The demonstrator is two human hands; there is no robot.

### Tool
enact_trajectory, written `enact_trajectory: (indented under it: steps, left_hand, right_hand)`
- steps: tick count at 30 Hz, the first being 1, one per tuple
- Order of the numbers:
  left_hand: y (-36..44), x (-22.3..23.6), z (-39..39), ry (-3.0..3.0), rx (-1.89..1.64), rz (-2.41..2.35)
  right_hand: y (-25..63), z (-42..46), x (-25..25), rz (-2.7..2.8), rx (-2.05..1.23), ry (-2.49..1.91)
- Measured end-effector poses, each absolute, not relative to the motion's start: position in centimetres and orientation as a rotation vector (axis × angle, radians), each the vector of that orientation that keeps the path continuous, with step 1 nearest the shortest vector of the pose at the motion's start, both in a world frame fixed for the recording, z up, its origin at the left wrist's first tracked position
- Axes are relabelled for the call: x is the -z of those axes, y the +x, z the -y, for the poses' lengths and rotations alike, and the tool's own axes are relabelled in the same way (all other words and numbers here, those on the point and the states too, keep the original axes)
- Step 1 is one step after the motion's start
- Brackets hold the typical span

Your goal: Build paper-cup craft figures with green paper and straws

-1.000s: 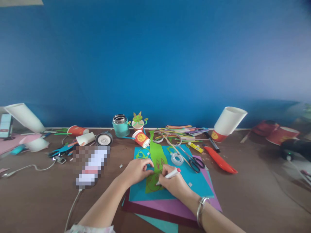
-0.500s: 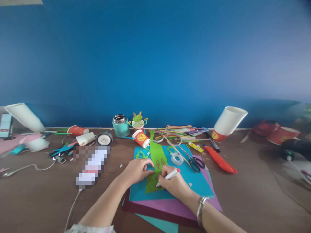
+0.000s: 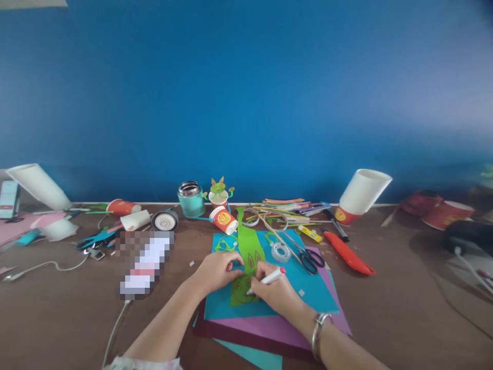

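A long green paper strip (image 3: 246,246) with drawn ear shapes and a round face lies on a blue sheet (image 3: 316,288) atop purple sheets (image 3: 269,329). My left hand (image 3: 215,271) is curled, its fingertips pressing the green strip's left edge. A white marker with a red end (image 3: 269,278) is gripped in my right hand (image 3: 274,294), and the marker's tip rests on the drawn round face. A bracelet circles my right wrist.
Scissors (image 3: 306,255), a tape roll (image 3: 280,252) and an orange cutter (image 3: 348,254) lie right of the sheets. Paper cups (image 3: 362,195), a teal jar (image 3: 191,199), a small paper rabbit figure (image 3: 219,191), coloured strips and a white cable (image 3: 50,266) crowd the brown table against the blue wall.
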State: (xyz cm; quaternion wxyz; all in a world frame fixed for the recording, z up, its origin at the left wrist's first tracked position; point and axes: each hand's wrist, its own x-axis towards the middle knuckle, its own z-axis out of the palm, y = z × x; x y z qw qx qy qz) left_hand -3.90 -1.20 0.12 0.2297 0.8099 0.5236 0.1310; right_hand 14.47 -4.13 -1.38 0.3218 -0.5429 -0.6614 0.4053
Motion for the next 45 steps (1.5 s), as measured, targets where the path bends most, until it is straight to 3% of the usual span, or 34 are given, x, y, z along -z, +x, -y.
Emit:
enact_trajectory:
  steps: [45]
  left_hand:
    - [-3.89,-0.24,1.34,2.23,-0.346,-1.445]
  right_hand:
    - [14.52,3.92,1.76,1.738,-1.04,-1.415]
